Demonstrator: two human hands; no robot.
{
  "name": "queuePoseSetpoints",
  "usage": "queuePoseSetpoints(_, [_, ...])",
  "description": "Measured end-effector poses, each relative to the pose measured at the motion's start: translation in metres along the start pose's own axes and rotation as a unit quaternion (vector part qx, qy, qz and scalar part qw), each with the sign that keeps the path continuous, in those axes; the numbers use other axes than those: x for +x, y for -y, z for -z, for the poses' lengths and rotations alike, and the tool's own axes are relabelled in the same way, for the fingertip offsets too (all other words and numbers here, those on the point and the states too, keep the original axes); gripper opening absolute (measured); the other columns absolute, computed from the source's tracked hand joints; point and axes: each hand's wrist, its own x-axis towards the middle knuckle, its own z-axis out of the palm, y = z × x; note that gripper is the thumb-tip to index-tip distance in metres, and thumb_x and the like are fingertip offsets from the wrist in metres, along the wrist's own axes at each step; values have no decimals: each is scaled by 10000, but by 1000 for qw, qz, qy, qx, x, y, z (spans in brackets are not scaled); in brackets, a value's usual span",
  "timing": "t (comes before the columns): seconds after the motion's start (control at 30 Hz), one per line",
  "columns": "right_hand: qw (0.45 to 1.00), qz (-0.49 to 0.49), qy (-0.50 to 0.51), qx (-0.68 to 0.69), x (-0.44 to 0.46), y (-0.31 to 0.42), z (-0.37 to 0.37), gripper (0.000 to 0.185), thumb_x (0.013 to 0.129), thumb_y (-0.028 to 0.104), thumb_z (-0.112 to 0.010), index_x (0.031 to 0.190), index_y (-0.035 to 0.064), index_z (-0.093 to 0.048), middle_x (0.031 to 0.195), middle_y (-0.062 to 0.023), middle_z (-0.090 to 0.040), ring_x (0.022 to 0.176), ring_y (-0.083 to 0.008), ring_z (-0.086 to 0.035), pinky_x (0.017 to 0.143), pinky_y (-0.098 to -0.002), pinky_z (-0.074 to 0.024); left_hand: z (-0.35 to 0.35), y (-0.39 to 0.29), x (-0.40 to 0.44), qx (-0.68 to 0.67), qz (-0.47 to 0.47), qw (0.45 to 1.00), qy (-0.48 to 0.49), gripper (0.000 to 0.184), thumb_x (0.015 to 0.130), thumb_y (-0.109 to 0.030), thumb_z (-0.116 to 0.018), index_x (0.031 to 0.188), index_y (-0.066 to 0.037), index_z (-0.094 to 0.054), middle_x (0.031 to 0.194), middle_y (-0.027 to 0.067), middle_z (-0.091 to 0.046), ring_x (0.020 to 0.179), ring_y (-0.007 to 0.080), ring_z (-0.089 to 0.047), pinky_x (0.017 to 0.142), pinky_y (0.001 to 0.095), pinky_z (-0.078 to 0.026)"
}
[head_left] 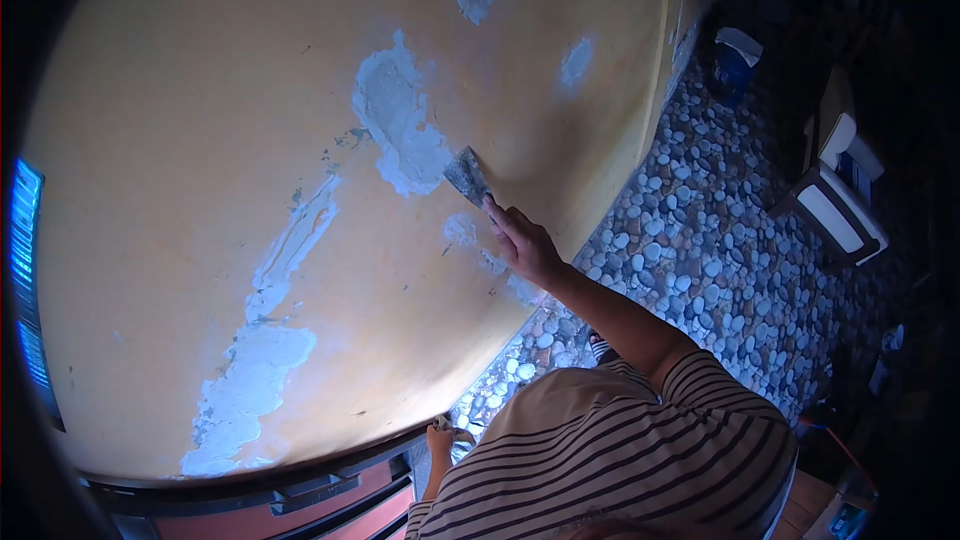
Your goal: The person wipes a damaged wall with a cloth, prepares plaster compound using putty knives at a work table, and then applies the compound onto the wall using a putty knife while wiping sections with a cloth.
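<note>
My right hand (527, 248) is closed round the handle of a putty knife (466, 176), whose wide, putty-smeared blade lies at the wall by the lower right edge of a large patch of pale filler (400, 120). Low down, beside the dark furniture edge, my left hand (439, 440) is small in view and partly hidden by my striped shirt. Its fingers look closed on something I cannot make out. The yellow wall (180, 190) carries further filler patches, among them a long streak (295, 240) and a broad one (250, 380) at lower left.
A pebble-patterned floor (660, 240) runs along the wall's foot. A wooden chair with pale cushions (832, 210) and a blue bin (732, 70) stand at the right. Dark furniture with reddish panels (270, 520) lies at the bottom left. A blue-lit louvred window (28, 270) is at far left.
</note>
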Motion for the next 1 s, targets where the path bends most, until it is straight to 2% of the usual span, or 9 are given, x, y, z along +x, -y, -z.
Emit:
queuePoseSetpoints(0.23, [999, 23, -35, -1, 31, 11, 5, 628, 979, 27, -608, 1567, 160, -434, 885, -105, -602, 733, -265, -659, 667, -378, -582, 4, -13, -16, 1, 4, 1000, 13, 338, 738, -197, -740, 1031, -49, -663, 981, 226, -732, 966, 413, -713, 845, 491, -543])
queuePoseSetpoints(0.3, [1000, -8, 4, -10, 18, 3, 4, 549, 1017, 55, -589, 1546, 115, -457, 930, -127, -614, 767, -283, -653, 696, -377, -555, 6, -20, -13, 14, 8, 1000, 13, 336, 742, -194, -737, 1035, -46, -663, 983, 230, -731, 967, 416, -712, 846, 493, -542])
queuePoseSetpoints(0.4, [1000, -12, 15, 2, 6, 6, 5, 541, 1017, 50, -586, 1540, 108, -462, 931, -127, -614, 765, -277, -648, 695, -372, -552, -2, -12, -6, -33, 4, 999, 23, 327, 737, -173, -721, 1030, -42, -658, 987, 232, -730, 970, 423, -710, 859, 492, -540])
queuePoseSetpoints(0.6, [1000, 8, -18, 7, 53, 29, 15, 542, 1019, 52, -586, 1544, 117, -464, 916, -121, -612, 747, -269, -640, 691, -372, -554, -1, -24, -9, -26, 7, 999, 33, 352, 713, -129, -685, 1050, -30, -659, 997, 231, -730, 975, 432, -707, 879, 483, -539])
queuePoseSetpoints(0.7, [1000, 14, -8, -1, 34, 18, 11, 627, 990, 34, -599, 1575, 172, -419, 893, -101, -598, 724, -269, -639, 644, -390, -569, 0, -35, -6, -39, -17, 999, 27, 391, 719, -144, -699, 1088, -25, -654, 995, 224, -735, 962, 410, -717, 869, 476, -549])
queuePoseSetpoints(0.83, [1000, 3, -3, 15, 44, 27, 12, 622, 995, 41, -597, 1575, 177, -419, 897, -101, -602, 732, -270, -642, 646, -392, -569, 4, -60, -9, -36, -52, 998, 8, 406, 746, -161, -711, 1121, -24, -639, 1017, 217, -739, 965, 395, -725, 854, 469, -558])
queuePoseSetpoints(0.93, [999, 32, -34, 8, 76, 41, 21, 634, 991, 30, -604, 1578, 179, -416, 891, -96, -599, 733, -265, -646, 649, -392, -572, 10, -91, -15, -44, -117, 992, -18, 468, 794, -160, -724, 1203, -3, -557, 1016, 260, -729, 962, 437, -720, 840, 499, -567])
queuePoseSetpoints(0.97, [998, 36, -41, 6, 76, 43, 22, 626, 994, 29, -603, 1575, 176, -421, 887, -100, -597, 729, -261, -645, 652, -395, -572, 12, -101, -16, -53, -136, 989, -22, 452, 826, -240, -771, 1153, -8, -561, 1002, 251, -732, 958, 422, -728, 833, 473, -573])
queuePoseSetpoints(1.0, [998, 42, -49, 4, 78, 44, 23, 618, 997, 28, -603, 1571, 174, -427, 884, -104, -595, 726, -257, -643, 656, -397, -572, 13, -117, -19, -54, -148, 986, -48, 437, 820, -236, -776, 1131, -9, -569, 988, 253, -732, 931, 421, -732, 822, 474, -578])
